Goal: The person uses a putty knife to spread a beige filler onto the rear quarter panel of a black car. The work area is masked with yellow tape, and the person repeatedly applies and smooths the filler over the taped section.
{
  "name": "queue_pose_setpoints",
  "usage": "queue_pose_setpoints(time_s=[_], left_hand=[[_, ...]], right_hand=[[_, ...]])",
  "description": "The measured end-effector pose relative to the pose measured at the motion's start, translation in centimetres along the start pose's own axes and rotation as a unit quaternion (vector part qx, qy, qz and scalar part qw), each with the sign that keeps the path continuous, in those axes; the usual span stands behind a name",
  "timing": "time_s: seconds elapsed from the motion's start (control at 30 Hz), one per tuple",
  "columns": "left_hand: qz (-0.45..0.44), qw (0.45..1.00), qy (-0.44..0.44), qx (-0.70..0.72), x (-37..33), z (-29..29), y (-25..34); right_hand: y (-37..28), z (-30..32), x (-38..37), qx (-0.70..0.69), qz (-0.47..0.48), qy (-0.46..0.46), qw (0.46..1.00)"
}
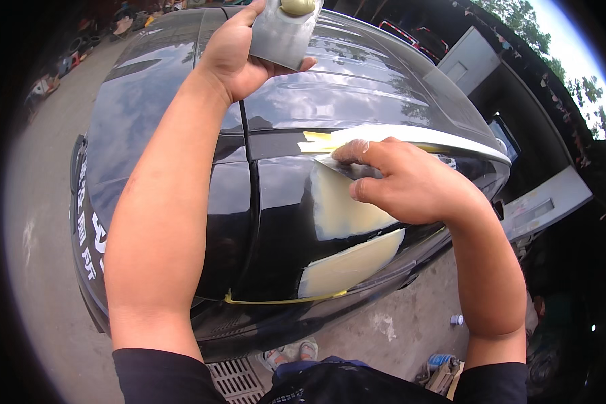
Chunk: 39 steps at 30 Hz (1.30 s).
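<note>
Two filler patches (347,212) at/below R fingers (347,151), pinching spreader (340,165); L fingers (308,63) hold plate (279,47) w/ putty (297,6). Prob. smoothing; next stroke needs even pressure.

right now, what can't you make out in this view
Head view, grey plate: top end and paste mound cut off by the upper edge.
Head view, left hand: some fingers hidden behind the plate.
Head view, spreader: partly covered by the right hand.
Head view, far-left clutter: too small to identify.

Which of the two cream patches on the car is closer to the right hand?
The upper patch, partly hidden behind the right hand; the lower patch lies apart, in full view.
</note>
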State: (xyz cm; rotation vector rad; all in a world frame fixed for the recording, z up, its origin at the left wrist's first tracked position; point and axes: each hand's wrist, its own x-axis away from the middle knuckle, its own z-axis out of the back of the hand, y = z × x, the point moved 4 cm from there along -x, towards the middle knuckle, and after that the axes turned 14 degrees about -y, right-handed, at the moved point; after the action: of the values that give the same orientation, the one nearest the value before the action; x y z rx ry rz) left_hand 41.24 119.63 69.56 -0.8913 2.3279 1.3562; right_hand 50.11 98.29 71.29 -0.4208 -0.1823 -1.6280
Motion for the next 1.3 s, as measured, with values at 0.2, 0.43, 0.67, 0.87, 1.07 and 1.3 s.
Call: queue_pose_setpoints(time_s=[0.2,0.43,0.67,0.87,1.07,1.3], left_hand=[[0.013,1.000,-0.016,0.009,-0.3,0.7,0.0],[0.016,1.000,-0.021,0.002,-0.2,0.6,0.0],[0.015,1.000,-0.005,-0.009,-0.3,-0.1,0.0],[0.006,1.000,-0.013,-0.021,-0.3,-0.3,0.0],[0.010,0.999,-0.023,-0.027,-0.2,-0.3,-0.1],[0.012,0.999,-0.022,-0.030,-0.1,0.1,-0.1]], right_hand=[[-0.4,0.2,-0.4,-0.010,-0.006,0.001,1.000],[-1.0,-0.4,-0.1,0.008,-0.010,0.026,1.000],[-1.2,-1.4,0.5,0.033,-0.001,0.013,0.999],[-1.5,-2.9,1.7,0.026,0.020,0.040,0.999],[-1.8,-4.7,3.0,0.029,0.040,0.079,0.996],[-2.3,-6.4,4.3,0.031,0.056,0.114,0.991]])
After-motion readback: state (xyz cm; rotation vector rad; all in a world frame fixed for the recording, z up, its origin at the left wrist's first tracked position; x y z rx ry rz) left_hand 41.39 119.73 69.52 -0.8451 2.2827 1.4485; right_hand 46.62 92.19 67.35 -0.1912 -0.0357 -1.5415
